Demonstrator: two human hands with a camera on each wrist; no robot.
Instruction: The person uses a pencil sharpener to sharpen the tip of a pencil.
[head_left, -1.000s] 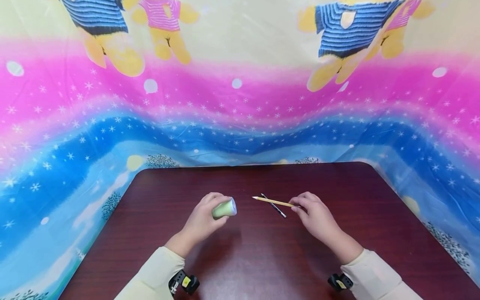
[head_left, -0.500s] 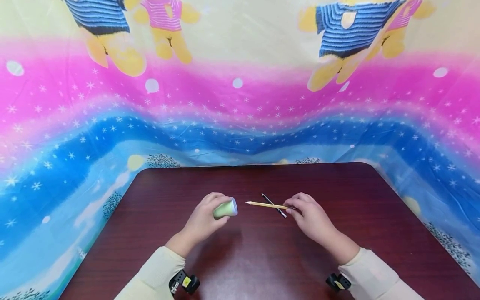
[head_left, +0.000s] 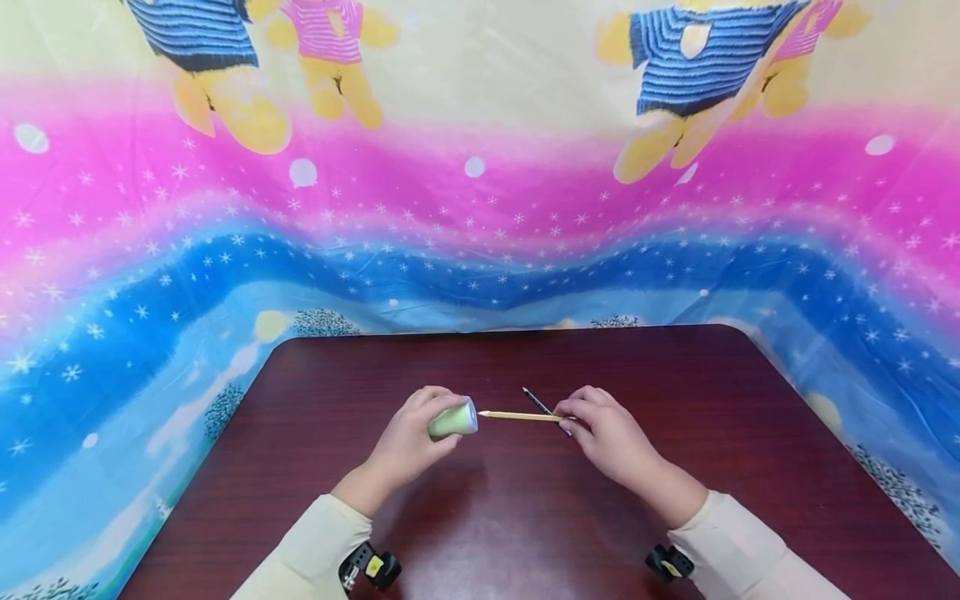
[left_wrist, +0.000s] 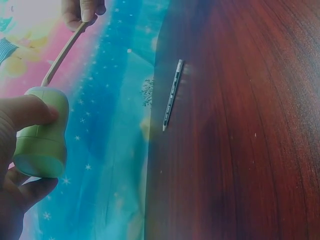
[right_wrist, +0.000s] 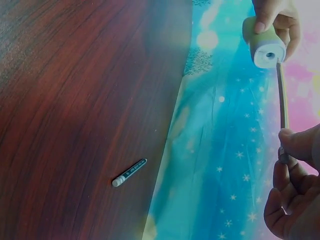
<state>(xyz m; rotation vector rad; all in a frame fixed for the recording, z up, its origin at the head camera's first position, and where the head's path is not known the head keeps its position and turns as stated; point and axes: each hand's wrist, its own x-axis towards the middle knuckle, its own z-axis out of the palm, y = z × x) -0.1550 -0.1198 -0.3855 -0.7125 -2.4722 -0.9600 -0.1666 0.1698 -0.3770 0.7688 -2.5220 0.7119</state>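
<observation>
My left hand (head_left: 411,437) grips a light green pencil sharpener (head_left: 452,419) above the table, its white end turned to the right. In the right wrist view that white end of the sharpener (right_wrist: 270,54) shows a round hole. My right hand (head_left: 609,429) pinches a yellow pencil (head_left: 519,415) near its rear end. The pencil lies almost level, and its tip is right by the sharpener's white face. In the right wrist view the tip of the pencil (right_wrist: 282,95) appears beside the hole, not in it; whether it touches the face I cannot tell.
A black patterned pencil (left_wrist: 172,95) with a white end lies on the dark red wooden table (head_left: 480,517), partly behind my right hand in the head view. A colourful printed cloth (head_left: 480,208) hangs behind the table and along its sides.
My right hand has moved left with the yellow pencil, bringing the tip up to the sharpener and levelling the pencil. My left hand and the sharpener have hardly moved.
</observation>
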